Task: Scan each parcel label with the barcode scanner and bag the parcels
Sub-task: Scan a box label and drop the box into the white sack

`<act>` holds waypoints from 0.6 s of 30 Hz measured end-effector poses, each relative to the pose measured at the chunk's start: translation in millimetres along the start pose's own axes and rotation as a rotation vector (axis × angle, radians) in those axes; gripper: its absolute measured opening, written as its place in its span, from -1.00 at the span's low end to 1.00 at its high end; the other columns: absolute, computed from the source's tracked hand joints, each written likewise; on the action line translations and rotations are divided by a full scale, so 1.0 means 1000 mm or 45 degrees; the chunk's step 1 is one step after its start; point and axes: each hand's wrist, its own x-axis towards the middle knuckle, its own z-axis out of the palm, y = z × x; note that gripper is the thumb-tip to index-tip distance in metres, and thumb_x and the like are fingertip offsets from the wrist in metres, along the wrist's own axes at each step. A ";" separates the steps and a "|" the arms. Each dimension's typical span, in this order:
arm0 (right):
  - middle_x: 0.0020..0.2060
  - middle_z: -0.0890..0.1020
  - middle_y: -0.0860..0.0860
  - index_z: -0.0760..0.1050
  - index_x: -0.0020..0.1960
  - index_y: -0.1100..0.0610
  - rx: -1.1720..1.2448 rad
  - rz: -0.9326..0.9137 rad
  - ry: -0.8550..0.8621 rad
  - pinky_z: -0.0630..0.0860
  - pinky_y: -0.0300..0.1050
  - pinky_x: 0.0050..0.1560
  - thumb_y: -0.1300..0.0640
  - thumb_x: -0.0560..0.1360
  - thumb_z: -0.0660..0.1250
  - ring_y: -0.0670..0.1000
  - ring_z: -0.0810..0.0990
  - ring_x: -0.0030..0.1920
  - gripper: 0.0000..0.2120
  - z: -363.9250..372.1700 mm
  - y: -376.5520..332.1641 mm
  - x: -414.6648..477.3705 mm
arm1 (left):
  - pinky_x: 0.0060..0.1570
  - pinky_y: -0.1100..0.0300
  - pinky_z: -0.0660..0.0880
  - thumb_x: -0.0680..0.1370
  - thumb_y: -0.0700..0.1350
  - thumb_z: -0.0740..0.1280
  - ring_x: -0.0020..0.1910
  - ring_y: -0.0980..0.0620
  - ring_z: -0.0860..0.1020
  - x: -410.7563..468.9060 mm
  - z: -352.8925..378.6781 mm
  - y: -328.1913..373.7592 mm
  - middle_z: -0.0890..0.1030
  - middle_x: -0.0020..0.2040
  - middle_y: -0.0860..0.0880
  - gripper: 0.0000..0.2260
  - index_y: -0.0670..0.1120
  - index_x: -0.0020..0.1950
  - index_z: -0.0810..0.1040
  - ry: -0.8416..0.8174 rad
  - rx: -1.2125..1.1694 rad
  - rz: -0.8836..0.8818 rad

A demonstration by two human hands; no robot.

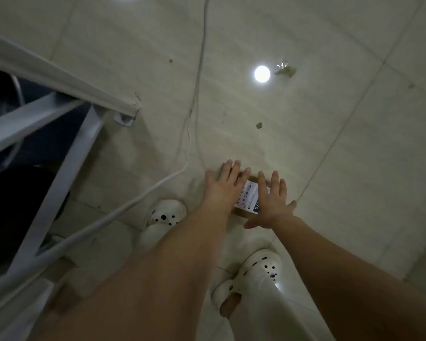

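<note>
Cable (158, 183) runs left of parcel (250, 195), white shoes (166, 212) near.

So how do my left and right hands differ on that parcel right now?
The left hand lies along the left edge of the parcel, fingers close together. The right hand covers its right side, fingers splayed, thumb stretched wide. Both are open with straight fingers, and neither grips it yet.

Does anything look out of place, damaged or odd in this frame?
Yes. The parcel lies on the floor by the person's feet; the left hand and right hand reach to it, fingers straight. A crumpled scrap and a loose cable also lie on the tiles. The parcel shows no damage.
</note>
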 end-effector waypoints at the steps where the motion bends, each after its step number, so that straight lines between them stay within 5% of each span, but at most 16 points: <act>1: 0.47 -0.47 0.06 -0.47 0.50 -0.06 -0.013 -0.002 0.004 -0.03 0.43 0.39 -0.07 0.23 0.60 0.16 -0.38 0.51 0.34 0.004 0.001 0.006 | 0.40 -0.33 0.07 0.45 0.02 0.46 0.53 -0.15 -0.29 0.005 0.004 -0.001 -0.33 0.54 -0.17 0.07 -0.08 0.53 -0.39 0.017 0.064 0.003; 7: 0.47 -0.45 0.07 -0.45 0.51 -0.01 -0.025 0.031 -0.002 0.01 0.42 0.39 -0.07 0.24 0.60 0.17 -0.36 0.51 0.34 0.008 0.011 0.012 | 0.45 -0.03 0.09 0.55 0.00 0.33 0.52 -0.21 -0.05 0.023 0.023 0.003 -0.02 0.52 -0.26 -0.13 -0.20 0.55 -0.27 0.195 0.067 0.057; 15: 0.49 -0.41 0.10 -0.47 0.50 0.02 -0.088 0.094 0.182 0.01 0.36 0.41 -0.06 0.27 0.58 0.17 -0.35 0.51 0.32 -0.051 0.044 -0.052 | 0.49 0.01 -0.01 0.47 -0.05 0.43 0.53 -0.24 -0.15 -0.021 -0.058 0.053 -0.11 0.53 -0.28 0.00 -0.24 0.53 -0.29 0.215 -0.134 0.168; 18: 0.50 -0.39 0.13 -0.52 0.48 0.05 -0.242 0.093 0.277 -0.13 0.33 0.44 -0.10 0.26 0.58 0.16 -0.35 0.52 0.35 -0.089 0.058 -0.093 | 0.50 -0.01 0.11 0.34 -0.08 0.55 0.53 -0.21 -0.20 -0.046 -0.102 0.074 -0.12 0.54 -0.21 0.13 -0.18 0.54 -0.29 0.242 -0.209 0.212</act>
